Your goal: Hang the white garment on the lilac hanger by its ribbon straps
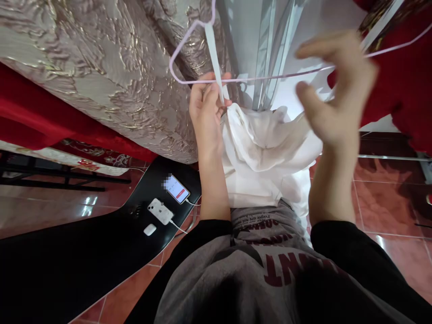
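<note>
A thin lilac clothes hanger (pixel 263 78) spans the top of the view, with its bottom bar running left to right. From its upper left part a white strap (pixel 212 45) runs down across the bar. My left hand (pixel 206 101) is closed on this strap just below the bar. A white cloth garment (pixel 266 155) hangs in loose folds below the strap, in front of my body. My right hand (pixel 340 90), slightly smeared by motion, is raised at the right with thumb and fingers apart and nothing between them. A second white strap (pixel 381 27) shows behind it.
Gold-patterned beige cloth (pixel 128 81) hangs at the left, and red cloth (pixel 398 90) hangs at the right. A black bench (pixel 84 252) at lower left carries a lit phone (pixel 178 190), a white phone (pixel 160 211) and a small white case (pixel 150 229). Cables trail from both phones.
</note>
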The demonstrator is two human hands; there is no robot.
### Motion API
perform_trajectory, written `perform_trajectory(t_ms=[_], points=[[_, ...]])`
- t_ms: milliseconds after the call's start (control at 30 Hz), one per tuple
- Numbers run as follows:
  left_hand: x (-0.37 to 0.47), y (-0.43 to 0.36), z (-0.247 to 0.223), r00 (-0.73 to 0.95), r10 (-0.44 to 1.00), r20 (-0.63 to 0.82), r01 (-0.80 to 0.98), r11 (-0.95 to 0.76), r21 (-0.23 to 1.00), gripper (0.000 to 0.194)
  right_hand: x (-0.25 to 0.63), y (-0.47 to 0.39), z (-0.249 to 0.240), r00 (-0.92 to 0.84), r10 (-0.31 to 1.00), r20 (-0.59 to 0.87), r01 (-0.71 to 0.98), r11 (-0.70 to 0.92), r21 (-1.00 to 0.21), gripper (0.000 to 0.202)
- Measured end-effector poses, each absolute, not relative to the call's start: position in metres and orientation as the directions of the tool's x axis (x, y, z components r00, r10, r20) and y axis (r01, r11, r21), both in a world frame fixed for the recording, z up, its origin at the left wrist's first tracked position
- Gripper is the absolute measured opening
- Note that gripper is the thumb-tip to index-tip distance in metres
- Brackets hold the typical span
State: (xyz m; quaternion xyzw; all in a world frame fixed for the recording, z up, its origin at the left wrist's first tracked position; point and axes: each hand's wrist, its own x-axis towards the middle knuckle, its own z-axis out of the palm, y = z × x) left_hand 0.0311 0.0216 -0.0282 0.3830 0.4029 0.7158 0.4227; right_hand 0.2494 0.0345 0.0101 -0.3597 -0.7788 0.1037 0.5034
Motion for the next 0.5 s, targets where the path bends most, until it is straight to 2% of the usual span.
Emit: perform_trajectory(t_ms=[67, 133, 233, 300, 433, 500], points=[[0.020, 0.017, -0.033, -0.306, 0.921, 0.240, -0.221, -0.314, 0.923, 0.015, 0.241, 0.045, -0.009, -0.266, 0.659, 0.704, 0.526, 0.711, -0.467, 0.031], [0.006, 0.008, -0.033, -0.235, 0.928, 0.289, -0.125, -0.324, 0.938, 0.020, 0.238, 0.053, -0.024, -0.164, 0.683, 0.712, 0.586, 0.648, -0.487, 0.024], [-0.011, -0.009, -0.023, -0.136, 0.938, 0.319, -0.028, -0.325, 0.945, 0.030, 0.238, 0.053, -0.035, -0.018, 0.636, 0.772, 0.583, 0.634, -0.508, 0.027], [-0.016, -0.021, -0.011, -0.114, 0.947, 0.300, 0.020, -0.300, 0.954, 0.034, 0.237, 0.046, -0.038, -0.010, 0.632, 0.775, 0.557, 0.647, -0.521, 0.028], [-0.014, -0.039, 0.016, -0.161, 0.940, 0.301, 0.046, -0.297, 0.954, 0.039, 0.234, 0.034, -0.039, -0.020, 0.641, 0.767, 0.524, 0.660, -0.538, 0.027], [-0.010, -0.038, 0.032, -0.121, 0.939, 0.323, 0.011, -0.324, 0.946, 0.039, 0.233, 0.031, -0.040, -0.008, 0.640, 0.768, 0.531, 0.653, -0.539, 0.028]])
